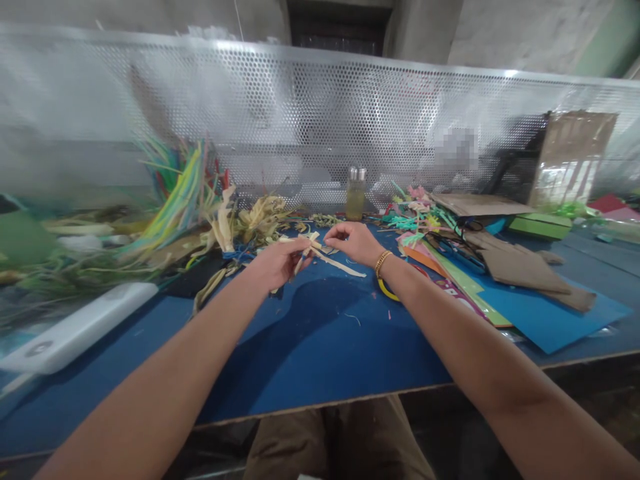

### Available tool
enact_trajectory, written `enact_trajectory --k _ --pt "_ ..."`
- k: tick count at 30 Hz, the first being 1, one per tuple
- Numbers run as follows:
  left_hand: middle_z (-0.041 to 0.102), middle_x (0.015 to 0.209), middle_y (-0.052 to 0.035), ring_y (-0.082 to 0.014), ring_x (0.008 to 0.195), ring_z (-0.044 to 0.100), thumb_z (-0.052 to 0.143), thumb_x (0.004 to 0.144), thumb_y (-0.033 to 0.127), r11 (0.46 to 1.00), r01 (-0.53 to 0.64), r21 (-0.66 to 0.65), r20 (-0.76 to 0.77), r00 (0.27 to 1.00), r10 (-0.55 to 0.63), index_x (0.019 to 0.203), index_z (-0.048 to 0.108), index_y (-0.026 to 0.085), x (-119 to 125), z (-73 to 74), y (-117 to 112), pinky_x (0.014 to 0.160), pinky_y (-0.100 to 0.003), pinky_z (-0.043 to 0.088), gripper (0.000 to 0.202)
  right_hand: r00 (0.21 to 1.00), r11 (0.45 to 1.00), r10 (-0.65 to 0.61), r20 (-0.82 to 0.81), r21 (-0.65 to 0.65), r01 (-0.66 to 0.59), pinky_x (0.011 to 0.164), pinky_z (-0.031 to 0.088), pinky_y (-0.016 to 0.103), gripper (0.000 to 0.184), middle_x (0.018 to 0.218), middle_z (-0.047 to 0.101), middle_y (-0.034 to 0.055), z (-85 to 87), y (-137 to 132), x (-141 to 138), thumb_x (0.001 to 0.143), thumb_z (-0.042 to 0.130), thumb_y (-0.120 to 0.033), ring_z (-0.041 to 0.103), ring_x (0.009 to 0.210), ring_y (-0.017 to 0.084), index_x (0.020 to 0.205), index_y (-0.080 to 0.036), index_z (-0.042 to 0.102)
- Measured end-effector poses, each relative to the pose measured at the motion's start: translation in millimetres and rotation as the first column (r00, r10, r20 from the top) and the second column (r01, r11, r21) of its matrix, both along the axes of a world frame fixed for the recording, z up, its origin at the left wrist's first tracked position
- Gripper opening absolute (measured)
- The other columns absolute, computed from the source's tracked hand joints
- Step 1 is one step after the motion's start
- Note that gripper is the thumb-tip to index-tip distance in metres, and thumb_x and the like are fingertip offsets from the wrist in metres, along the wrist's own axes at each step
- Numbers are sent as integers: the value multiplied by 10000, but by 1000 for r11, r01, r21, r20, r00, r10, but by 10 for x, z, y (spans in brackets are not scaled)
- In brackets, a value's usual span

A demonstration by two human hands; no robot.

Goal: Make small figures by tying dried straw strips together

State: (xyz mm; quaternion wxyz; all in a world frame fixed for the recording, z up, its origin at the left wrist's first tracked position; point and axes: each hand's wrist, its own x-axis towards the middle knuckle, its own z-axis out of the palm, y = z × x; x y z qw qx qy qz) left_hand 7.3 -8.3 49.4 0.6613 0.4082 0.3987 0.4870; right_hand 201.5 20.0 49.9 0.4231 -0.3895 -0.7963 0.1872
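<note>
My left hand (284, 264) is closed around pale, dried husk-like strips. One long strip (345, 268) sticks out from its fingertips and slants down to the right above the blue tabletop (320, 353). Just right of those fingertips, my right hand (356, 243) has thumb and fingertips drawn together in a pinch, palm down. Whatever may be in that pinch is too small to make out. Beneath my right wrist, a yellow ring-shaped thing (386, 291) is partly hidden. Bundled dry husks (260, 220) lie beyond my left hand.
A white oblong device (85, 327) lies at left, near colourful strips (177, 193). Behind my hands stands a glass bottle (355, 195) before a perforated metal panel (300, 120). Blue paper (555, 320), cardboard pieces (525, 267) and colourful paper flowers (417, 210) are at right.
</note>
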Motion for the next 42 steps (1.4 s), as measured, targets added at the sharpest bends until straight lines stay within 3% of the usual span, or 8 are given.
enact_trajectory --k 8,17,21,26,29,33,39,42 --pt "683 695 -33 -82 548 632 620 785 104 1000 -11 -23 149 989 14 968 702 83 -189 165 8 527 -143 549 202 995 995 -103 10 9 103 652 437 249 142 732 678 30 -1 25 59 749 669 -294 578 665 123 773 -159 702" --pt "673 630 -43 -101 487 621 642 747 73 995 37 -93 46 998 -33 752 654 103 33 23 -36 474 -160 531 32 998 998 -47 38 36 46 687 440 250 160 759 694 30 -21 -15 -39 783 658 -313 585 693 121 791 -162 711" --pt "632 565 -20 -102 462 609 629 745 43 992 1 -127 35 999 3 711 629 108 -22 56 -8 474 -168 538 73 999 999 -22 40 42 20 725 454 264 149 820 707 43 -2 -5 -6 801 646 -285 602 738 134 857 -169 721" --pt "652 589 -24 -112 490 631 618 744 20 979 -148 -142 125 978 166 738 631 120 -259 185 76 486 -170 555 102 982 987 -158 106 30 156 729 449 294 135 808 710 47 21 84 132 816 623 -260 611 755 162 839 -180 729" --pt "671 626 -28 -113 500 637 622 758 49 982 -141 -123 142 977 158 781 658 118 -287 198 72 483 -172 557 81 977 974 -215 -2 -77 215 703 452 286 126 786 701 50 -18 131 137 801 635 -266 604 720 150 805 -157 698" --pt "707 741 -66 -111 543 651 635 765 82 996 29 -85 86 996 -21 928 703 84 -180 146 9 536 -175 578 177 975 957 -178 -136 -254 139 682 457 264 122 757 682 34 -84 141 70 793 630 -264 588 682 126 786 -146 661" --pt "698 728 -56 -99 536 637 623 770 86 991 109 -80 72 992 -103 974 704 95 -118 124 -33 540 -168 574 219 976 956 -39 -213 -291 -26 741 478 259 61 762 686 29 -60 51 -4 795 610 -215 617 714 119 771 -160 616" --pt "715 767 -71 -109 568 651 625 771 92 990 112 -84 57 993 -107 911 703 99 -113 114 -30 551 -171 573 161 977 956 55 -206 -273 -112 656 471 238 63 671 645 1 -41 3 -42 814 587 -223 590 623 105 788 -166 597"
